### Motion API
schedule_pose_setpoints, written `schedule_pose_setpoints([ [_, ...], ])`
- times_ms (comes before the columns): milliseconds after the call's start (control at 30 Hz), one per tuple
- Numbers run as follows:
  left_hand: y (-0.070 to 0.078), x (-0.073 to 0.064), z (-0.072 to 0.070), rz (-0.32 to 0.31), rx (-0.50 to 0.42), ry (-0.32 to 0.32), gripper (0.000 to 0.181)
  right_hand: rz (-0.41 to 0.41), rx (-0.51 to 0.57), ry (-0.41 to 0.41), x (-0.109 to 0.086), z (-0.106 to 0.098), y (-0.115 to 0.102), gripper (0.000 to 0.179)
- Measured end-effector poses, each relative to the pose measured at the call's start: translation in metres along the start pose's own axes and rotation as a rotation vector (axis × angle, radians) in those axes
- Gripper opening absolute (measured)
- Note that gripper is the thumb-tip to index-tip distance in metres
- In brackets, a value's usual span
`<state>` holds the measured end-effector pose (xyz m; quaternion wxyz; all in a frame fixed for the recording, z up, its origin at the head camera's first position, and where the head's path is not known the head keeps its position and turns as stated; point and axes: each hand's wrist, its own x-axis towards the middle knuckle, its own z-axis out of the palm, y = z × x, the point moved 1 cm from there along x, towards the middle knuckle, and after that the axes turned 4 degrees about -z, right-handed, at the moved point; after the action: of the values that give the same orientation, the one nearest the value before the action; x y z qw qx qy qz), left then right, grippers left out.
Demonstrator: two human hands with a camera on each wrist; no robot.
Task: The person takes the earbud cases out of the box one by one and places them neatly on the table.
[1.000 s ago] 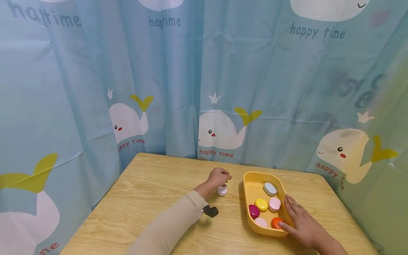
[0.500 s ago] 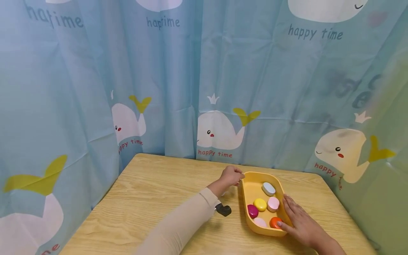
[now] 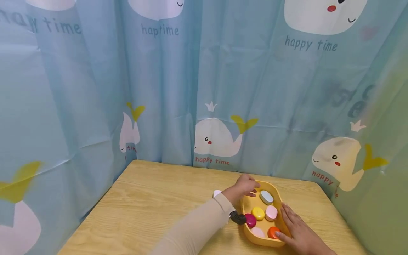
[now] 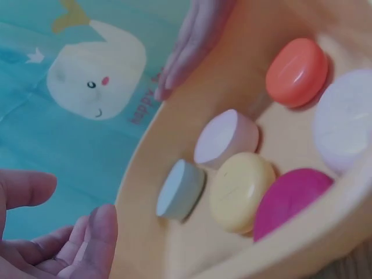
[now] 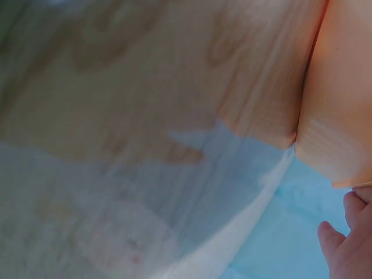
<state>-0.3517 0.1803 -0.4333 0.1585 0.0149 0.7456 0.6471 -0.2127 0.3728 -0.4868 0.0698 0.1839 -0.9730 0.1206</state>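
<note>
My left hand (image 3: 246,185) hovers at the far-left corner of a yellow tray (image 3: 262,241), fingertips near its rim. In the left wrist view, its thumb and fingers (image 4: 100,238) stand apart with nothing between them. My right hand (image 3: 298,226) lies flat along the tray's right wall, thumb over the rim near an orange round piece (image 3: 273,232). Also in the tray are a pale grey-blue oval piece (image 3: 266,197), a yellow one (image 3: 258,213), a magenta one (image 3: 250,220) and two pink ones. A white piece (image 3: 217,193) on the table is partly hidden by my left arm.
The wooden table (image 3: 153,205) carries the tray toward its right side. A blue curtain (image 3: 223,71) printed with whales hangs along the far and side edges. A black device (image 3: 238,217) sticks out from my left wrist over the tray's left rim.
My left hand has moved right, from over the white piece to the tray's far-left corner. The right hand stays against the tray. The head view has tilted up slightly.
</note>
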Motion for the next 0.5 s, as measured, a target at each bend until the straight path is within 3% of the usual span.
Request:
schedule_pose_setpoints([
  [133, -0.008, 0.002, 0.009, -0.043, 0.013, -0.013, 0.019, 0.003, -0.011, 0.006, -0.004, 0.002, -0.002, 0.084],
  [267, -0.013, 0.009, 0.017, -0.077, 0.002, -0.016, 0.030, -0.010, -0.022, 0.024, -0.005, 0.001, -0.003, 0.083],
  [500, -0.014, 0.014, 0.026, -0.176, -0.085, -0.030, 0.041, -0.037, -0.067, 0.045, -0.005, 0.004, -0.003, 0.081],
])
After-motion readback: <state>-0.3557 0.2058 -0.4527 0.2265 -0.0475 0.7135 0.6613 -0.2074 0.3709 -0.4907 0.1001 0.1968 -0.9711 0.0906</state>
